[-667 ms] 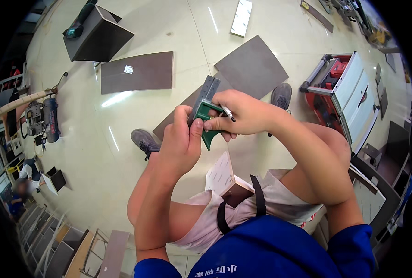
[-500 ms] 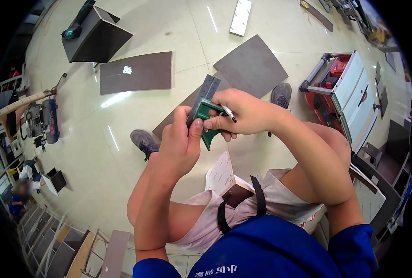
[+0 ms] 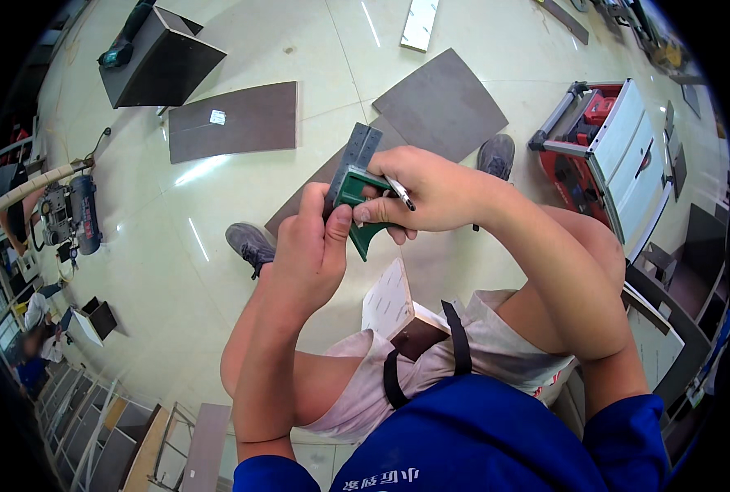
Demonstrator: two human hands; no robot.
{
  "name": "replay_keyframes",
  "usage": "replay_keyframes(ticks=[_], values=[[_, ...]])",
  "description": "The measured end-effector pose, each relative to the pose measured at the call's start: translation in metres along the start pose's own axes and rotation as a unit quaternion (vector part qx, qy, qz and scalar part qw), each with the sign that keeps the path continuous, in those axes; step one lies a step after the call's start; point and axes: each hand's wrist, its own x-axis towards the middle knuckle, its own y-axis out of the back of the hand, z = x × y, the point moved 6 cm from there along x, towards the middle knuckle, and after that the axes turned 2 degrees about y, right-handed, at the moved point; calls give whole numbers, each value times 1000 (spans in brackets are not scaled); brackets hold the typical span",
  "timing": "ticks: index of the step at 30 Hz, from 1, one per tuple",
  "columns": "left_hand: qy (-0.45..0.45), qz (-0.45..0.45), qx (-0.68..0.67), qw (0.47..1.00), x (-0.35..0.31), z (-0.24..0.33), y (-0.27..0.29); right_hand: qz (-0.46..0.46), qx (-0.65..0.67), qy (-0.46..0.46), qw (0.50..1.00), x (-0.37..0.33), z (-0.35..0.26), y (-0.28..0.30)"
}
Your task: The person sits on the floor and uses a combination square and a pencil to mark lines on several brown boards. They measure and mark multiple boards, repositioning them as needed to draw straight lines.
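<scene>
A combination square with a green head (image 3: 363, 234) and a dark grey slotted blade (image 3: 357, 151) is held up over the floor between my knees. My left hand (image 3: 309, 250) is closed around the blade's lower part, its thumb against the green head. My right hand (image 3: 431, 189) grips the head from the other side, with the thumb pressed near the left thumb. A slim pen (image 3: 399, 194) with a dark tip also sticks out between the right-hand fingers. What the two thumbs press on is hidden.
Brown boards (image 3: 443, 102) lie ahead on the tiled floor, another board (image 3: 234, 123) to the left. A dark box (image 3: 164, 61) carries a power tool (image 3: 123, 49). A red wheeled table saw (image 3: 599, 156) stands right, a compressor (image 3: 84, 213) left. A white-faced board piece (image 3: 391, 305) rests between my legs.
My view has shifted slightly, so the floor things sit a little higher and further left. Both hands keep the same hold on the combination square and the pen.
</scene>
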Motion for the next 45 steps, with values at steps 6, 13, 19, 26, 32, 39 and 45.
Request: replay_keyframes(ticks=[6, 13, 19, 26, 32, 39, 45], values=[[-8, -1, -11, 1000, -1, 0, 0, 2, 23, 3, 1000, 1, 1, -2], [45, -15, -21, 999, -3, 5, 2, 8, 12, -4, 1000, -1, -2, -2], [54, -16, -36, 998, -5, 6, 0, 1, 7, 14, 1000, -4, -4, -1], [30, 3, -45, 999, -8, 2, -4, 0, 19, 10, 1000, -4, -1, -2], [25, 11, -51, 998, -9, 2, -4, -11, -10, 13, 1000, -5, -4, -1], [35, 5, -56, 998, -9, 1, -6, -10, -7, 4, 1000, -6, -3, -1], [26, 6, -42, 999, -8, 1, -4, -16, -5, 3, 1000, -4, -3, 1]])
